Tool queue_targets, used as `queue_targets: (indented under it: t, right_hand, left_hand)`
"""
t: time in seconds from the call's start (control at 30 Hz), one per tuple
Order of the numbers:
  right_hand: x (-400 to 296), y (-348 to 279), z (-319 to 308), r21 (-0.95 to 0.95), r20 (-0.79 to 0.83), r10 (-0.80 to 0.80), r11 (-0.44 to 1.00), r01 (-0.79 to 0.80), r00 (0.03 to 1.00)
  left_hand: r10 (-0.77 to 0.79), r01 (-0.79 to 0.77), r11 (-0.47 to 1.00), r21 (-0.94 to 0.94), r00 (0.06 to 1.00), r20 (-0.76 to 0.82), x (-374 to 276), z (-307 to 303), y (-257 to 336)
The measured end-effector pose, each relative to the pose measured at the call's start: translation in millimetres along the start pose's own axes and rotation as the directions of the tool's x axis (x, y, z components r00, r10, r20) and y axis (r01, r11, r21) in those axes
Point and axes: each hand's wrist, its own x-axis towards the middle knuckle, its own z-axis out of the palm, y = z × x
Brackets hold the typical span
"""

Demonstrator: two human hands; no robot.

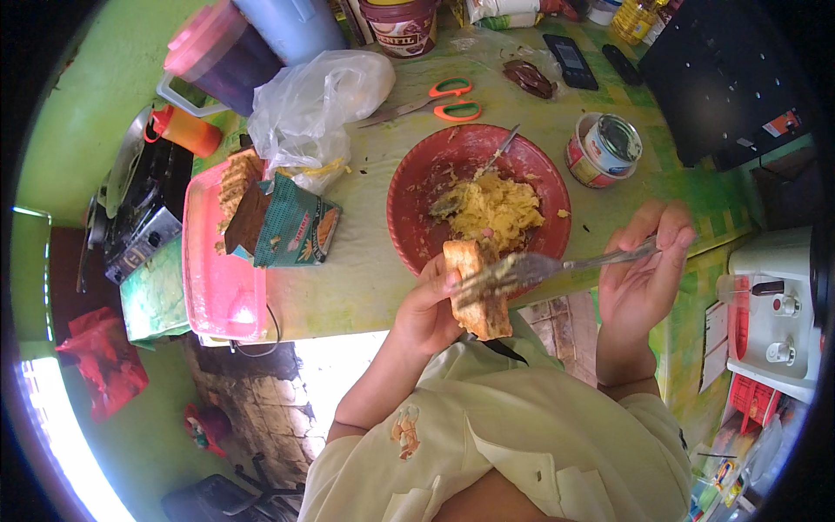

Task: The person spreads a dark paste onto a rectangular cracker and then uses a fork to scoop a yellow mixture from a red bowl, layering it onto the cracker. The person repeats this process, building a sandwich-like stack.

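My left hand [424, 307] grips a thick browned piece of bread [486, 316] near the table's front edge. My right hand [642, 267] holds a metal fork [574, 263] by its handle. The fork's tines, blurred and smeared with food, lie across the bread in view; contact is hard to judge. Just beyond the bread stands a red plastic bowl [411, 176] with a lumpy yellow mash [502, 207] in it. A spoon [447, 203] rests in the mash, and another utensil handle [505, 147] leans on the bowl's far rim.
To the left, a pink tray [222, 293] holds bread slices [238, 179] and an opened teal packet [297, 225]. Orange-handled scissors [450, 104] and a plastic bag [319, 98] lie behind. Stacked cans [603, 150] stand right of the bowl, near a phone [571, 62].
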Motion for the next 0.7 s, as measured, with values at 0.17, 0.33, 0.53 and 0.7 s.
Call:
queue_targets:
  t: [0.17, 0.33, 0.53, 0.7]
  right_hand:
    - [10.5, 10.3, 2.1, -0.077, -0.202, -0.108, 0.993, 0.094, 0.974]
    - [16.3, 2.9, -9.2, -0.105, -0.301, -0.149, 0.987, 0.123, 0.942]
    - [4.9, -6.1, -14.0, -0.161, -0.244, -0.068, 0.987, 0.029, 0.967]
    - [-5.0, 5.0, -8.9, -0.105, -0.321, -0.039, 0.994, 0.005, 0.946]
  left_hand:
    - [0.103, -0.105, 0.992, 0.074, 0.994, 0.027, -0.7, 2.2, 1.1]
    - [0.523, -0.457, 0.661, 0.595, 0.849, 0.072, -8.3, 14.2, 6.9]
    - [0.711, -0.606, -0.068, 0.792, 0.528, 0.465, -10.0, 4.5, 8.9]
    - [0.734, -0.585, -0.186, 0.79, 0.451, 0.507, -8.1, 4.9, 4.4]
